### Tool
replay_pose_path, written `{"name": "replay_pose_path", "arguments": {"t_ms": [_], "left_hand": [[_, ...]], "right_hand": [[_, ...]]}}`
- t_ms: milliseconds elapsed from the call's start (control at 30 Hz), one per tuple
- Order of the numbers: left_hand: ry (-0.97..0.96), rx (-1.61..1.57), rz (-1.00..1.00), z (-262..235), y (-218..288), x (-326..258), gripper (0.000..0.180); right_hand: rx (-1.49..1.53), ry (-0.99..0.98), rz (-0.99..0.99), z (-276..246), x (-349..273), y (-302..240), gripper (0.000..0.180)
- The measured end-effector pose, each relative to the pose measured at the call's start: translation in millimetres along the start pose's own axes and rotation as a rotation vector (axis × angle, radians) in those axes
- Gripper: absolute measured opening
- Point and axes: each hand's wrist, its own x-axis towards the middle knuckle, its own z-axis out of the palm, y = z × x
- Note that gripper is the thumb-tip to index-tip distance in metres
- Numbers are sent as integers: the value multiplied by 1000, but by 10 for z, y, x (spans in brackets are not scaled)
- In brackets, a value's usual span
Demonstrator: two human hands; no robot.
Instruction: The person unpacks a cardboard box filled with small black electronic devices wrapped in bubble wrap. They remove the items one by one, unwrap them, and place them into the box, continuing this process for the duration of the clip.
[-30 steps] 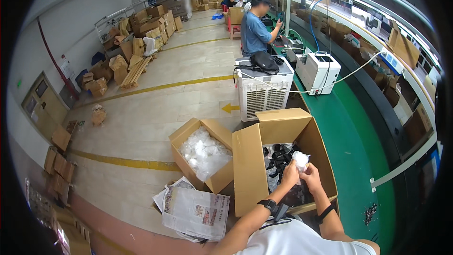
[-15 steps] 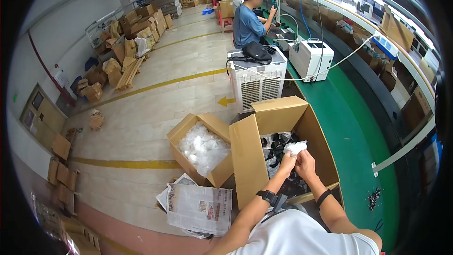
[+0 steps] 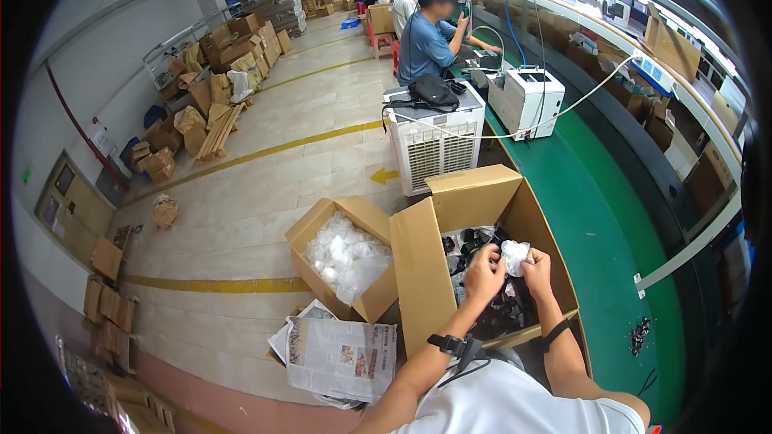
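A crumpled, whitish plastic bag (image 3: 515, 255) is between my hands, above a large open cardboard box (image 3: 424, 273). My right hand (image 3: 537, 272) pinches the bag's right side. On the other side, my left hand (image 3: 484, 275) has its fingers curled at the bag's left edge; its exact grip is partly hidden. Whether the bag contains anything cannot be made out. Below my hands, the box holds many black parts (image 3: 490, 317), some among clear plastic wrapping.
Left of the large box stands a smaller carton (image 3: 378, 293) of clear plastic bags (image 3: 346, 253). Newspapers (image 3: 342, 358) lie in front of it. Beyond are a white air cooler (image 3: 438, 153) with a black bag (image 3: 438, 92) and a seated person (image 3: 426, 44). A green bench (image 3: 595, 217) runs along the right.
My hands have moved apart, the left one leftward and the right one rightward, with the plastic bag spread between them. The seated person has lowered one arm toward the bench.
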Motion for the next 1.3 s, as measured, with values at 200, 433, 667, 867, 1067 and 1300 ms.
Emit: {"name": "replay_pose_path", "arguments": {"t_ms": [200,433,667,867,1067,1300], "left_hand": [[-768,-905,-500,-343,-388,72,61],[-319,-611,-127,20,-799,2,47],[71,109,124,157,-591,-56,45],[-143,64,160,44,-556,-75,56],[-485,-299,77,-146,-730,70,62],[-490,-293,-65,-133,-552,-89,51]], "right_hand": [[207,-406,124,2,-260,-527,36],[180,-617,178,101,-379,-584,9],[365,-510,368,212,-409,-96,34],[612,-363,632,158,-437,-48,13],[167,-322,289,136,-542,-192,19],[-397,-290,-151,178,-611,-358,20]]}}
